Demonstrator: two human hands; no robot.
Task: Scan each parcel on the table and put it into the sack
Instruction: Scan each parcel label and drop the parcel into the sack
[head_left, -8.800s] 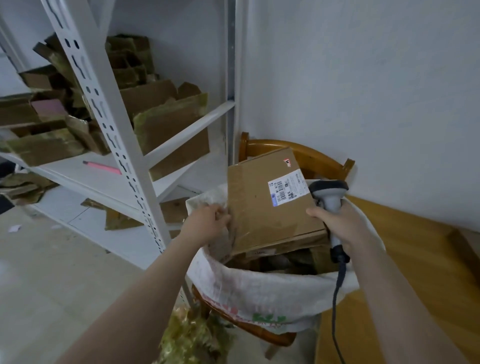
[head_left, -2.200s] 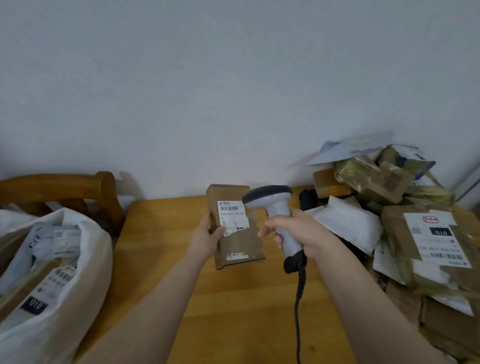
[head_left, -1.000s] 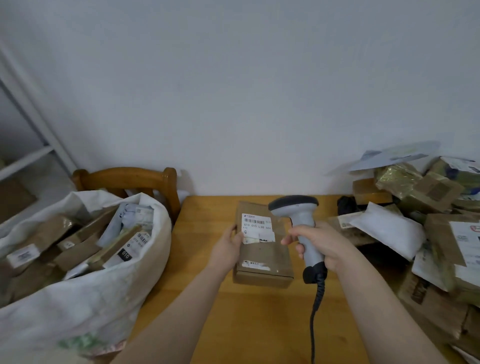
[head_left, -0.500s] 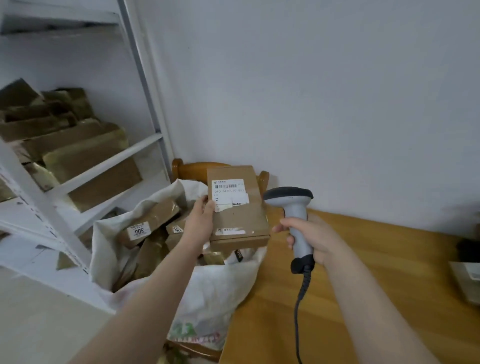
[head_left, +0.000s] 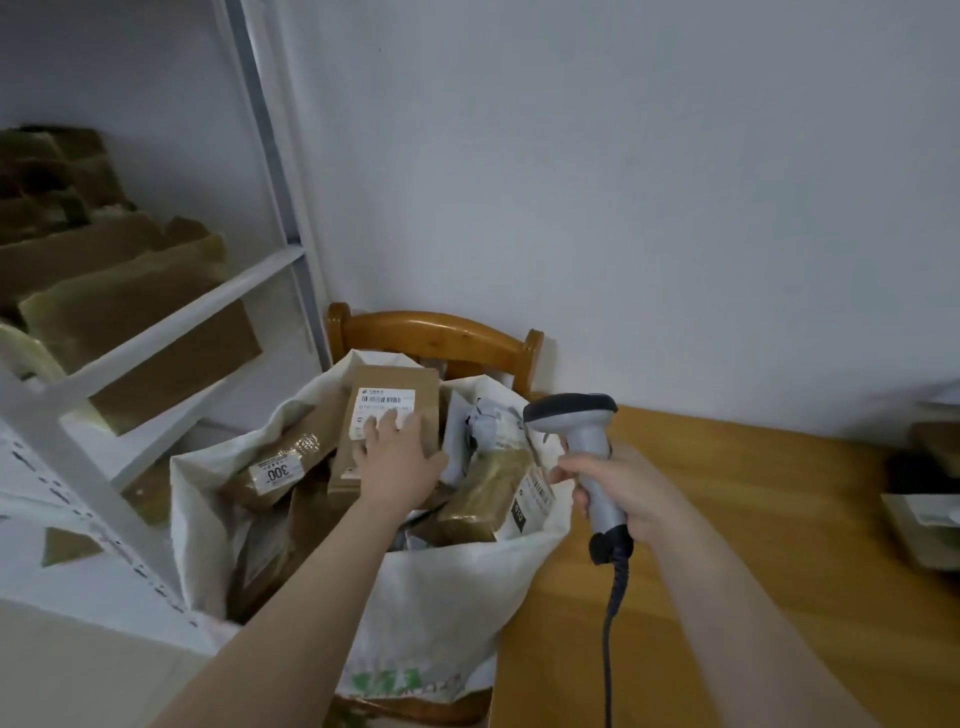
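The left hand (head_left: 402, 467) pressed the parcel (head_left: 395, 383) flat-fingered onto the heap inside the sack (head_left: 441, 613), the right hand (head_left: 631, 491) gripping the scanner (head_left: 571, 411); next, probably, fetching another from the worktop (head_left: 753, 519) beside the sack.

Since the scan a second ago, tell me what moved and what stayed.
The small box went from the table leftward into the sack; the left hand no longer grips its edge and rests flat on it. The right hand still holds the scanner.
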